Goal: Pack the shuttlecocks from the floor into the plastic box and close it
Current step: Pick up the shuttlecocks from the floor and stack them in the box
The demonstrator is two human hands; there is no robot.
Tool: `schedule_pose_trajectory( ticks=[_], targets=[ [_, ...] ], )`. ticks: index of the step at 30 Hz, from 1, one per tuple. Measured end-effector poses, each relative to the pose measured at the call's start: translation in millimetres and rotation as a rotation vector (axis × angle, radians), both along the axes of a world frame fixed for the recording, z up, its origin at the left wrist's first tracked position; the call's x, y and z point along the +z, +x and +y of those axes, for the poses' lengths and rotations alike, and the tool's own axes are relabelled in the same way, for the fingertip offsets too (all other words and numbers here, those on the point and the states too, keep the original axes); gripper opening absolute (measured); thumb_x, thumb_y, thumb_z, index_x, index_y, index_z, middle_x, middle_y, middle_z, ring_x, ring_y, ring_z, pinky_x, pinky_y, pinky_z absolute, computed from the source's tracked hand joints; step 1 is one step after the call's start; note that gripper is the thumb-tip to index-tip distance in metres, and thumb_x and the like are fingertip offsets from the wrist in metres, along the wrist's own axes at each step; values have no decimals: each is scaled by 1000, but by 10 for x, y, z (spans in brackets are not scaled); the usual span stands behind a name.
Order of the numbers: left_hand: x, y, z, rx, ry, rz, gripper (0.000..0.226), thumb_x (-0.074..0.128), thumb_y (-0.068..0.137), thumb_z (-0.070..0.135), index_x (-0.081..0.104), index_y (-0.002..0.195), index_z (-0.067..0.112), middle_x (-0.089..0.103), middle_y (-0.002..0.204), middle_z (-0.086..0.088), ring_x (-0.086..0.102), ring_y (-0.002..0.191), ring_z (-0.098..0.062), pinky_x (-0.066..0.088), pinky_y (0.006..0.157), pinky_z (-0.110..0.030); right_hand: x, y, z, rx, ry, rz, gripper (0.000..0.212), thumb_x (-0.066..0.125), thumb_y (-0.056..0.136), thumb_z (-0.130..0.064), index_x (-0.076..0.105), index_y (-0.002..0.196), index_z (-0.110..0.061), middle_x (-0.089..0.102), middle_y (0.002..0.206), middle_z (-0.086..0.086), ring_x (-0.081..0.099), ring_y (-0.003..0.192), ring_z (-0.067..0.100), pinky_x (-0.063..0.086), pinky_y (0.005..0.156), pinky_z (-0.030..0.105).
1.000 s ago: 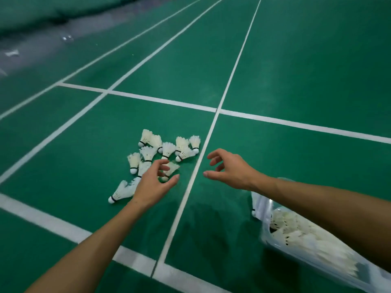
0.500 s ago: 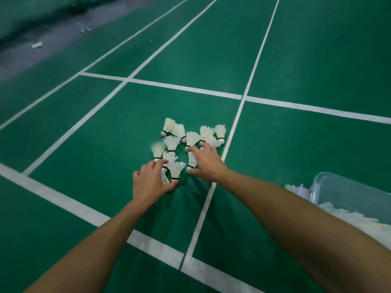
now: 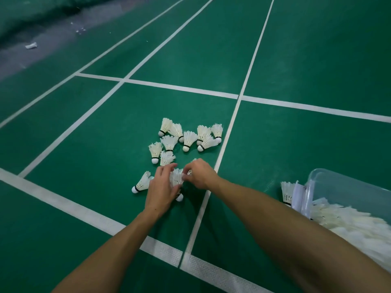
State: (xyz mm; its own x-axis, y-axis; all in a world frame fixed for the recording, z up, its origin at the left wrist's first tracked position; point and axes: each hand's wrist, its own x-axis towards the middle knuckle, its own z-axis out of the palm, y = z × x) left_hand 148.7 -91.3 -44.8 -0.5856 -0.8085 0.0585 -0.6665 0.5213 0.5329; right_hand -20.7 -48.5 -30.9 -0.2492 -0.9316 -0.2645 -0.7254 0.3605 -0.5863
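Dim, even indoor light, soft shadows under the arms, wide-angle bending at edges, slight blur lower right

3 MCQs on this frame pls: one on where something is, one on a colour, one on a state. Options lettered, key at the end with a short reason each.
1. Where is the plastic box relative to the loose shuttlecocks on the floor?
A. to their right
B. to their left
C. beyond them, further up the court

2. What colour is the court floor?
A. blue
B. green
C. brown wood

3. What is the state of the plastic box?
A. closed with a lid
B. open and empty
C. open with shuttlecocks inside

Key:
1 A, the box sits at the right edge of the view, across a white court line from the pile.
2 B, the surface is green with white lines.
3 C, no lid covers it and white feathers fill its opening.

Both the left hand and the right hand are at the near end of the pile, fingers on a shuttlecock.
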Motion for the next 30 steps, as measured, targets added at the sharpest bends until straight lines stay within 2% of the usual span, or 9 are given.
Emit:
schedule_pose_trajectory(
  ticks=[4, 7, 10, 14, 18, 22, 24, 26, 30],
  targets=[
    [56, -150, 232, -60, 23, 124, 65, 79, 89, 12, 50, 147, 24, 43, 139, -3, 54, 113, -17, 51, 100, -35, 41, -72, 302, -53, -53, -43, 20, 73, 97, -39, 82, 104, -23, 72, 110, 13, 67, 88, 24, 57, 87, 39],
    [216, -383, 395, -108, 20, 173, 55, 79, 91, 19, 58, 142, 17, 45, 142, -7, 52, 123, -17, 47, 106, -34, 190, -250, 629, -120, -91, -31, 18, 72, 92, -43, 81, 98, -28, 67, 106, 10, 64, 98, 24, 55, 90, 40],
    [552, -740, 638, -193, 14, 217, 46, 83, 88, 31, 67, 128, 17, 51, 140, -7, 56, 123, -19, 51, 101, -36, 584, -569, 1109, -152, -151, 22, 17, 72, 96, -40, 80, 103, -28, 61, 107, 7, 57, 109, 23, 47, 90, 36],
    [1127, -1323, 1068, -365, 44, 204, 62, 84, 85, 45, 62, 135, 17, 63, 136, -2, 56, 106, -12, 51, 94, -32, 1219, -1047, 1877, -195, -179, 130, 20, 69, 99, -41, 79, 110, -26, 51, 111, -1, 55, 107, 18, 45, 92, 35],
    [1598, -1934, 1660, -537, 94, 186, 71, 87, 80, 47, 56, 140, 25, 66, 129, 5, 60, 99, -10, 50, 88, -28, 1691, -1453, 2753, -295, -189, 171, 17, 70, 100, -38, 78, 106, -25, 54, 110, -3, 56, 101, 14, 49, 92, 37],
    [1832, -2432, 2307, -729, 37, 135, 70, 88, 80, 40, 54, 140, 27, 63, 129, 7, 59, 106, -10, 52, 98, -32, 1849, -1701, 3676, -429, -227, 134, 15, 71, 99, -24, 77, 112, -24, 64, 113, -3, 60, 102, 11, 53, 99, 39],
    [1897, -2579, 2549, -812, -6, 79, 73, 88, 80, 40, 51, 142, 28, 61, 132, 7, 58, 116, -10, 52, 105, -35, 1835, -1777, 4046, -480, -243, 66, 29, 70, 97, -15, 72, 122, -29, 64, 120, -4, 65, 102, 10, 58, 98, 39],
    [1965, -2671, 2711, -880, -56, 19, 76, 87, 81, 41, 49, 145, 28, 59, 136, 7, 55, 120, -7, 50, 109, -35, 1796, -1837, 4292, -518, -289, -58, 51, 70, 94, -6, 62, 137, -33, 60, 118, -6, 69, 96, 16, 64, 87, 40],
    [2077, -2715, 2831, -954, -152, -134, 81, 85, 83, 39, 43, 151, 25, 56, 141, 4, 55, 124, -11, 48, 111, -35, 1611, -1960, 4451, -613, -368, -224, 84, 78, 84, 1, 45, 156, -26, 56, 109, 1, 65, 79, 19, 64, 78, 48]
  ],
)
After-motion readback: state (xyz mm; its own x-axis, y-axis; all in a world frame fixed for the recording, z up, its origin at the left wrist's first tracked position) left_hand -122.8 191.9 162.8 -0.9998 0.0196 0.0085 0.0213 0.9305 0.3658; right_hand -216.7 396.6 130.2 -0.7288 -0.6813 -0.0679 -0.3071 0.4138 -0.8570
